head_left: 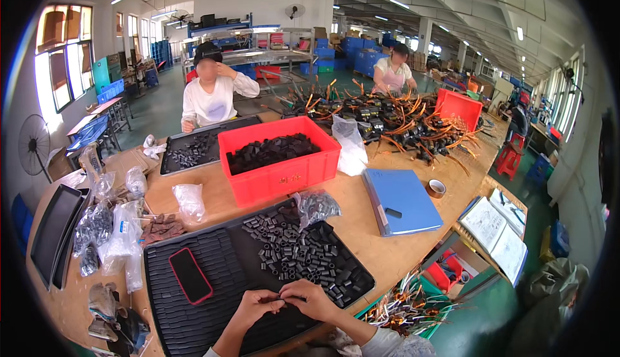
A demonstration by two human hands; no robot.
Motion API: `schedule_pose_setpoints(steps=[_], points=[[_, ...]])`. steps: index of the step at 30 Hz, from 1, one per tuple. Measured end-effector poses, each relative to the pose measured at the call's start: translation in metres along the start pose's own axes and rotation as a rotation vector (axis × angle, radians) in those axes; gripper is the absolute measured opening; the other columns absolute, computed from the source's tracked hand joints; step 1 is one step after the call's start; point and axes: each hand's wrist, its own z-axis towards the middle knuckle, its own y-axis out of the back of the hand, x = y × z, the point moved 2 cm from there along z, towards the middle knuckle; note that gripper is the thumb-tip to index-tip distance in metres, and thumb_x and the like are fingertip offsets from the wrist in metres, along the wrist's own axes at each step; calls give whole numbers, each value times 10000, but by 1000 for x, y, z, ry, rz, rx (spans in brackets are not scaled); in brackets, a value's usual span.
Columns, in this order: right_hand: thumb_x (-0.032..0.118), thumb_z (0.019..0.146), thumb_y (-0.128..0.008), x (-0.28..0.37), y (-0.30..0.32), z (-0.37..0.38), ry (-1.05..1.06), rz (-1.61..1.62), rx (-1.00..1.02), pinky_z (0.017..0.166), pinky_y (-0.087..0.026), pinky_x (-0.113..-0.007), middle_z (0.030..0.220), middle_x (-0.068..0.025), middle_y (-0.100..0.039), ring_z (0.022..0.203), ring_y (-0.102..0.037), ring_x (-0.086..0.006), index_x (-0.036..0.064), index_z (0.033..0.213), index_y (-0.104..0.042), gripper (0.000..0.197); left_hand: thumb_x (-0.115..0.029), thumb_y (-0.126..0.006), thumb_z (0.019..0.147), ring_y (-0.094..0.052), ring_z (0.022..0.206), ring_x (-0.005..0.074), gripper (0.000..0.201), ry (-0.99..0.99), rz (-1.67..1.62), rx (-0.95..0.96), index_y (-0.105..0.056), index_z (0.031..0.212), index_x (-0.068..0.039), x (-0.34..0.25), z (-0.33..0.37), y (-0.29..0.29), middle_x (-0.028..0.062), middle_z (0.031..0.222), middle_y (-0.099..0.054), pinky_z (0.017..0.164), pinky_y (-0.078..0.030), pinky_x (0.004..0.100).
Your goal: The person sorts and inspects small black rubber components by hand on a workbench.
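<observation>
My left hand (257, 306) and my right hand (311, 299) meet over the near edge of a black tray (223, 235). Both are closed, fingertips pinching a small black part between them; the fingers cover most of it, but it resembles the short black tubes (294, 246) heaped loose in the tray's right half. On the left half, black pieces (194, 321) lie in tidy, close-packed rows. A phone in a red case (190, 275) rests on those rows. A clear plastic bag (318, 207) with dark parts sits at the tray's far edge.
Beyond the tray stands a red crate (278, 177) full of black parts. A blue binder (402, 202) and a tape roll (436, 188) lie to the right, wire bundles (394, 118) behind. Plastic bags (123, 237) crowd the left. Two people sit across the table.
</observation>
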Motion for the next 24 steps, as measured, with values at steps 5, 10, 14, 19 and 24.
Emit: schedule_pose_setpoints(steps=[5,10,14,19,24], points=[[3,796,-697,-2,8,1,-99,18,-153,805,-504,-347,982,-85,-692,929,-643,-267,25,912,-688,118,-64,-668,893,-629,732,101,210,-92,34,-86,-692,1076,36,-11,12,6,68,857,-707,685,-523,230],[7,802,-681,-19,28,-2,-157,-114,-206,830,-495,-353,979,-98,-686,947,-636,-299,28,903,-675,103,-47,-733,752,-596,803,281,213,-484,914,-360,-750,960,-94,-28,36,34,78,845,-699,786,-498,363],[3,752,-692,-22,44,-3,-36,-395,-272,835,-489,-377,982,-84,-662,943,-605,-291,33,890,-657,146,-65,-747,744,-595,859,260,147,-567,983,-351,-754,890,-83,-9,42,41,56,846,-689,790,-498,359],[18,715,-707,-35,66,7,-36,-682,-286,896,-460,-413,1122,-101,-596,1058,-550,-333,74,1073,-616,374,-55,-768,715,-585,917,283,164,-613,1021,-437,-762,873,-97,-10,30,43,55,823,-654,831,-491,387],[96,791,-683,-75,80,-3,-224,-924,-285,927,-460,-428,1124,-90,-607,1155,-490,-329,107,1191,-572,415,-36,-756,722,-582,976,294,210,-581,967,-413,-765,916,-117,-8,27,48,58,824,-649,847,-498,392]])
